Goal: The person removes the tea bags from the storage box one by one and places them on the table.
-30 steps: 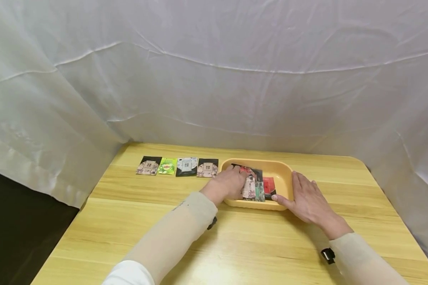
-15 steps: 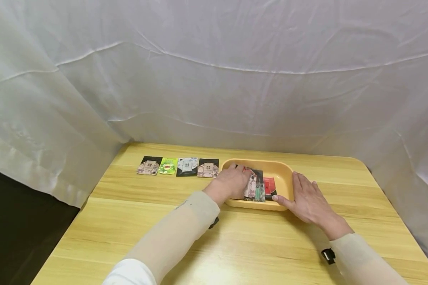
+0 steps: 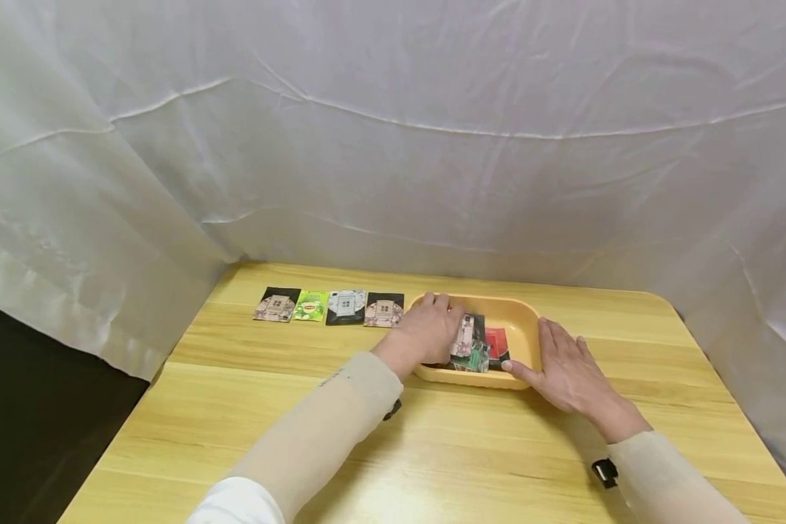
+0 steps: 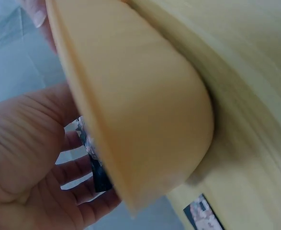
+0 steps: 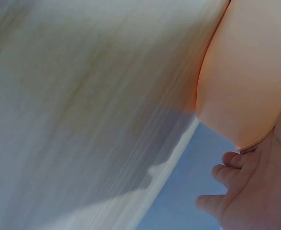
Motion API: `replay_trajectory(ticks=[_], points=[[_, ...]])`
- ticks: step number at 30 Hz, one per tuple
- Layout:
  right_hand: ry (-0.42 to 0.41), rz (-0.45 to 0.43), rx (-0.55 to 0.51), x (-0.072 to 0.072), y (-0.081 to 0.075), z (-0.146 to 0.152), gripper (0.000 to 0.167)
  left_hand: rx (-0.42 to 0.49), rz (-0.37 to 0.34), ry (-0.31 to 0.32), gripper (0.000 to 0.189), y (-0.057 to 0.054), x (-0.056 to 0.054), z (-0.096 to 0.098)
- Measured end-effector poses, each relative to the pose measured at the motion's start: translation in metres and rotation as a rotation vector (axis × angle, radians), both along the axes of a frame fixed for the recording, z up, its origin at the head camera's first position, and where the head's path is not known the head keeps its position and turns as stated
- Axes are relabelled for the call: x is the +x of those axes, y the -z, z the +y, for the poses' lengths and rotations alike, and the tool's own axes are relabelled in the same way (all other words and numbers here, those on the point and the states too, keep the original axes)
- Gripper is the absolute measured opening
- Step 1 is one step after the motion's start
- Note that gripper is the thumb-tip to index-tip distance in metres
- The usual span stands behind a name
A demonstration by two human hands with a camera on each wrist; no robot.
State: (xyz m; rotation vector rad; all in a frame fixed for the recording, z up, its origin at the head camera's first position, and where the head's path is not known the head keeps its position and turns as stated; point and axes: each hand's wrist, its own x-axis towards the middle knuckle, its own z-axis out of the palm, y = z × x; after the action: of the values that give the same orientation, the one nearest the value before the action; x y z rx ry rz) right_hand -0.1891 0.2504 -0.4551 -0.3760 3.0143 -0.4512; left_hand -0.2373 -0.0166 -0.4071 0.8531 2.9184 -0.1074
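Note:
In the head view, my left hand [image 3: 429, 331] reaches into the left part of a yellow tray [image 3: 520, 316], fingers bent down over tea bag packets. The left wrist view has a dark, flower-patterned tea bag packet [image 4: 96, 167] between its thumb side and curled fingers; the tray wall hides part of the grip. Beside that hand lie a pink-patterned packet [image 3: 463, 336], a green one [image 3: 477, 358] and a red and black one [image 3: 496, 342], overlapping. My right hand [image 3: 570, 371] rests against the tray's right end, fingers straight along the outside, thumb over the front corner.
Left of the tray, several packets lie in a row on the wooden table [image 3: 268, 422]: a black and pink one [image 3: 277, 304], a green-yellow one [image 3: 311, 306], a white and black one [image 3: 346, 307], another black and pink one [image 3: 384, 310]. A pale curtain [image 3: 393, 182] hangs behind.
My left hand has shifted slightly right in the tray with its fingers bending more. Packets under it have moved, and the green one is now tilted. The right hand stays at the tray's end.

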Motion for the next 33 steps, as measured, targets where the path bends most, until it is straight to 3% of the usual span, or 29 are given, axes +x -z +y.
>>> replay_trajectory(ticks=[11, 20, 28, 33], points=[[0.007, -0.016, 0.002, 0.000, 0.002, 0.001, 0.117, 0.030, 0.043, -0.010, 0.082, -0.025, 0.008, -0.018], [0.006, -0.022, 0.001, -0.001, 0.002, 0.002, 0.118, 0.075, 0.068, -0.024, 0.084, -0.037, 0.012, -0.057], [0.006, -0.029, -0.005, -0.003, 0.002, 0.002, 0.119, 0.151, 0.051, -0.129, 0.091, -0.048, 0.008, -0.106], [0.002, -0.030, -0.003, -0.003, 0.001, 0.002, 0.118, 0.146, -0.039, -0.195, 0.077, -0.048, 0.010, -0.128]])
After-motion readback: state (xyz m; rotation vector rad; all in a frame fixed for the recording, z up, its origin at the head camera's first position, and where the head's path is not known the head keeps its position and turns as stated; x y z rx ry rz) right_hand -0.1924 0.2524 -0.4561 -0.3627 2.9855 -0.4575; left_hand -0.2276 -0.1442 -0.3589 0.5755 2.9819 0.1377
